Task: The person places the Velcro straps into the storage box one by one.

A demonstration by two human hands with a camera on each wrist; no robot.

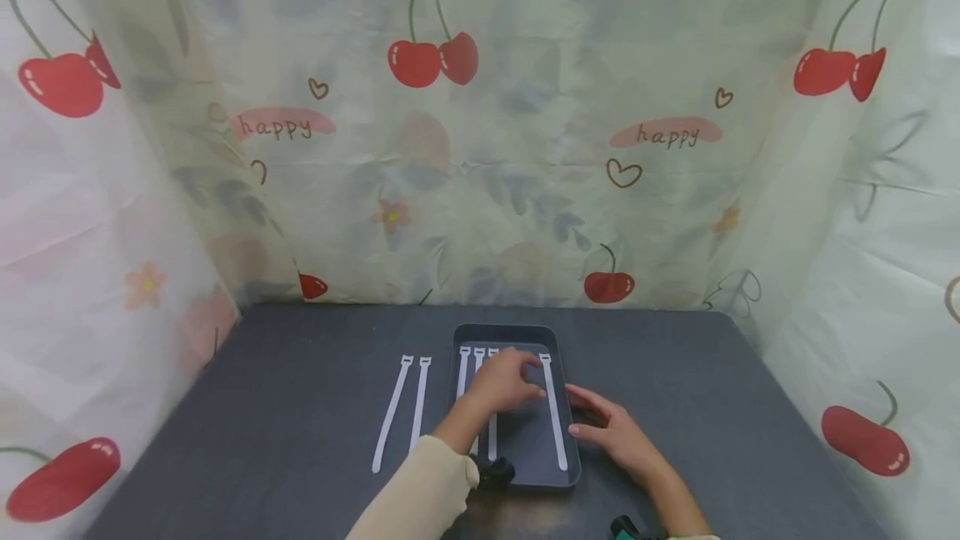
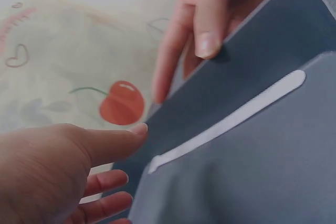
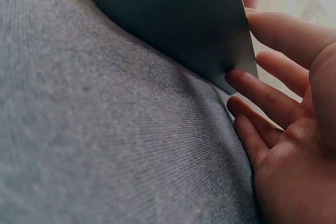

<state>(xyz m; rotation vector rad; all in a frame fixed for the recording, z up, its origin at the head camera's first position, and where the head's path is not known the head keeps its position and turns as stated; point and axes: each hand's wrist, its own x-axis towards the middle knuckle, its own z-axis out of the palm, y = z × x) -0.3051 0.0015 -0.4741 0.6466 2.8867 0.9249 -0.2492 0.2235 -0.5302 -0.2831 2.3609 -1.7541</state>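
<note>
Four flat, narrow white strips with slotted, squared heads (image 1: pixel 554 415) lie lengthwise in a shallow, dark blue-grey rectangular tray with rounded corners (image 1: pixel 527 444): three side by side toward its left wall, one alone near its right wall, heads at the far end. The left wrist view shows the lone strip closely: a matt white band, one long edge finely toothed, a small wider head at one end and a rounded tip at the other.

The bare left hand (image 1: pixel 502 380) hangs over the tray between the third strip and the lone one, its grip spread, thumb and fingers apart and loosely bent, near the lone strip's head. The bare right hand (image 1: pixel 611 432) has its grip spread too, thumb at the right rim and a fingertip against the outer wall.

Two more white strips (image 1: pixel 420 407) lie left of the tray on the dark grey worktop (image 1: pixel 300 407), slightly splayed toward the near end; the cream sleeve (image 1: pixel 420 490) hides one's lower end. A broad band of tray floor separates the third strip from the lone one, while the left group sits close together. Worktop stretches widely to both sides, and its far edge meets a cherry-printed fabric backdrop (image 1: pixel 510 148).
</note>
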